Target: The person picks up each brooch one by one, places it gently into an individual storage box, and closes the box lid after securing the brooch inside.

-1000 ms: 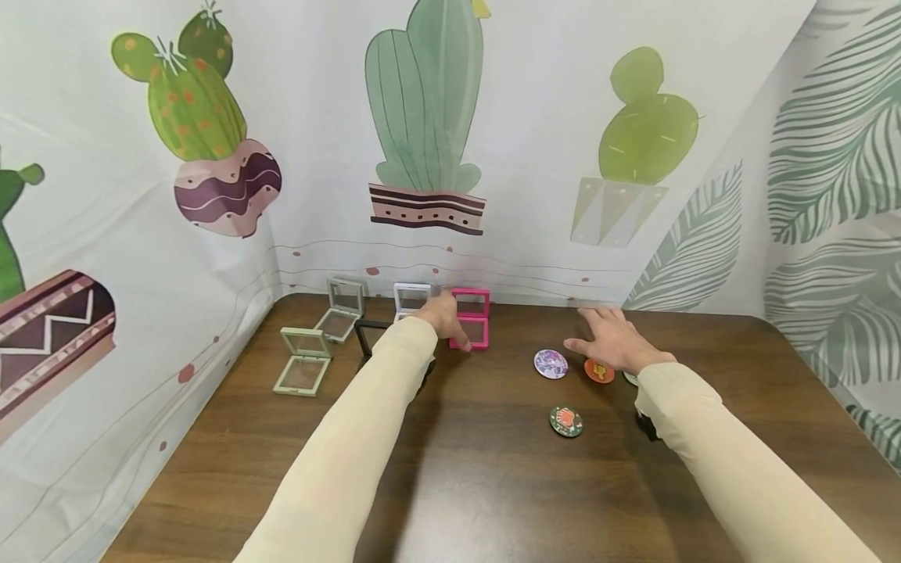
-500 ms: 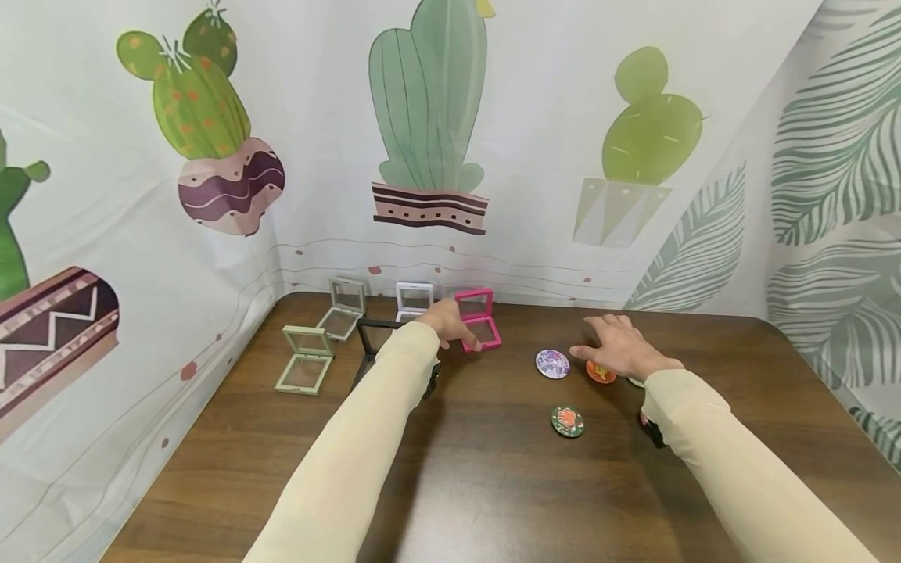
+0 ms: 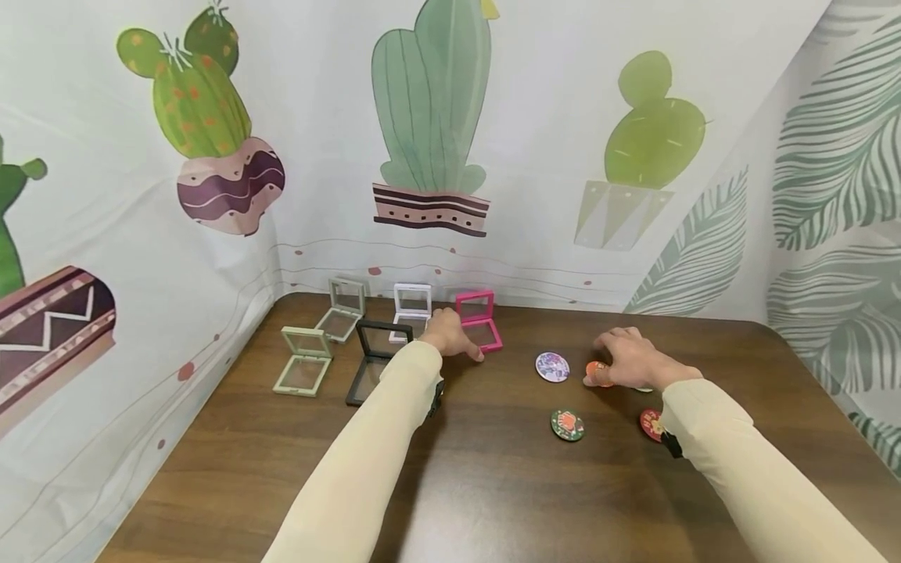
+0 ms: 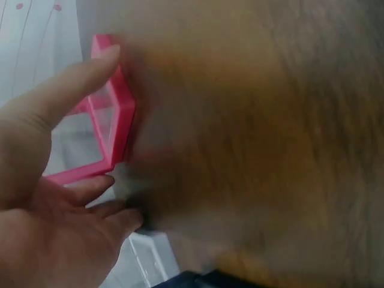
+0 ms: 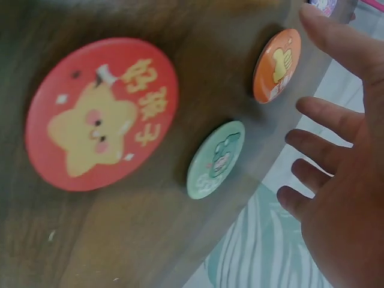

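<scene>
Pink frame (image 3: 479, 320) near table's back edge (image 3: 542, 311)

The pink frame (image 3: 479, 320) has turned askew — the right hand (image 3: 637, 360) drawn back, seemingly lower, by the orange badge (image 5: 276, 66).

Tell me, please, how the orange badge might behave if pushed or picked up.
Lying flat on the table, the orange badge would probably slide rather than roll. It looks thin, so is likely light for its size, and its smooth-looking face might feel slippery.

Head view high, forward-down; wrist views close; head, left share pink frame (image 4: 124, 111).
</scene>
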The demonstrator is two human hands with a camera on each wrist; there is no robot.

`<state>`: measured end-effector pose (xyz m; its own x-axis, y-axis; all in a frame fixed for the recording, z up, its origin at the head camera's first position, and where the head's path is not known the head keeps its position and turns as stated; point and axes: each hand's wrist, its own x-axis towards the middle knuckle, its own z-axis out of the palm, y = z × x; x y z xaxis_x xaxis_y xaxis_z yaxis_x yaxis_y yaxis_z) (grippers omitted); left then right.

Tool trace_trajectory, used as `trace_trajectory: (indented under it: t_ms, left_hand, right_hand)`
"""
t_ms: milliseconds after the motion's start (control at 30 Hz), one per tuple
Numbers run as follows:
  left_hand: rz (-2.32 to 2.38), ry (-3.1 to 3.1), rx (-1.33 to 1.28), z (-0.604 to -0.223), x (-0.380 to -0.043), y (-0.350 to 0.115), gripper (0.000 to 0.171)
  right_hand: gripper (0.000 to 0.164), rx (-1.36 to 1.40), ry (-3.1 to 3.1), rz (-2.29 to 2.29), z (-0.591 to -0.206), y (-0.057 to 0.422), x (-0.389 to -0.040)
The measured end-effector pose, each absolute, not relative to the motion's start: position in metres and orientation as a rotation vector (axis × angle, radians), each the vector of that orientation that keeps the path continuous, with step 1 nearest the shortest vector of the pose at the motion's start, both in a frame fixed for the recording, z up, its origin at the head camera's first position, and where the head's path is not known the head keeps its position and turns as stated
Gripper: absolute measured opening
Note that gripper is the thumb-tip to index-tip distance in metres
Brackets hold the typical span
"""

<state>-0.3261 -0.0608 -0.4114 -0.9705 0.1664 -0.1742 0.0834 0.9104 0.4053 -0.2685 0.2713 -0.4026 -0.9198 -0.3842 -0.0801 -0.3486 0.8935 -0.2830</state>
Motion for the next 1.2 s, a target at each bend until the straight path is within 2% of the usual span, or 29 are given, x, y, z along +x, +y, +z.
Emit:
trace_trajectory:
  t_ms: [333, 733, 1200]
  left_hand:
    - [0.769, 2.920, 0.122, -0.424, -0.324, -0.063, 0.097]
    - [1.009, 2.961, 0.090, -0.444, -0.325, -0.057, 0.097]
    - [1.230, 2.908, 0.096, -0.455, -0.320, -0.060, 0.092]
  right_hand:
    - [0.066, -0.587, 2.924, -0.467, -0.414, 0.280, -0.265]
    - [0.040, -0.660, 2.999, -0.543, -0.422, 0.285, -0.264]
    - [0.036, -0.622, 3.073, -0.608, -0.435, 0.278, -0.266]
